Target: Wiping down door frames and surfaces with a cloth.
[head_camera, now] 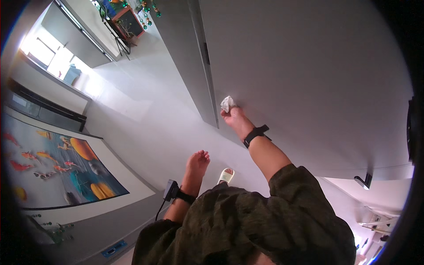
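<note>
A crumpled white cloth or tissue [227, 103] is gripped by my right hand [234, 116], close against the grey door panel [298, 82] near its hinged edge. The cloth appears to touch the panel, though the exact contact is hard to tell. My left hand [198, 162] hangs over the pale floor with its fingers curled and nothing visible in it. Both wrists wear black straps; the left one carries a small box with a cable. One foot in a light slipper [226, 175] shows below, between the arms.
A door handle [363, 181] juts from the panel at lower right. On the left hangs a fish picture [66, 169] on the wall. Toward the upper left stand a black tripod [121, 44], a framed blackboard [128, 24] and another grey door [74, 36], with beaded strings hanging nearby.
</note>
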